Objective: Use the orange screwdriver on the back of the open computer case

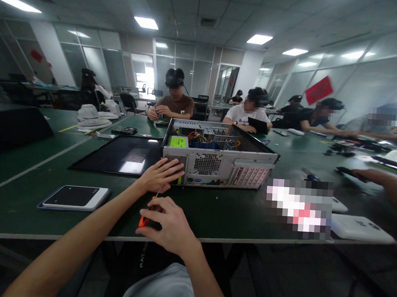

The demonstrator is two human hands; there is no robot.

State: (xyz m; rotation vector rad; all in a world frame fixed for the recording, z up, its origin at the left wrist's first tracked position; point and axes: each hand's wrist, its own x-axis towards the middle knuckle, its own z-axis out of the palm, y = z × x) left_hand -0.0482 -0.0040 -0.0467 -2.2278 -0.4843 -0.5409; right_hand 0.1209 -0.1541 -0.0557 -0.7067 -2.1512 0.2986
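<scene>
A desktop computer case [230,155] lies on its side on the green table, its top side uncovered and its rear panel facing me. Cables and a power supply with a yellow-green label [178,141] show inside. My left hand [159,175] lies with fingers spread against the left end of the rear panel, its thumb near a screwdriver shaft. Below it, my right hand [173,223] grips the orange-handled screwdriver [143,220] between thumb and fingers. The shaft points up toward the panel's lower left corner; its tip is hidden near my left hand.
A black side panel [114,154] lies left of the case. Nearer me is a white-edged device with a dark top [76,197]. White fans [94,123] stand behind. At right are a white box-like device [361,229] and a person's hand [360,175]. Other people sit across the table.
</scene>
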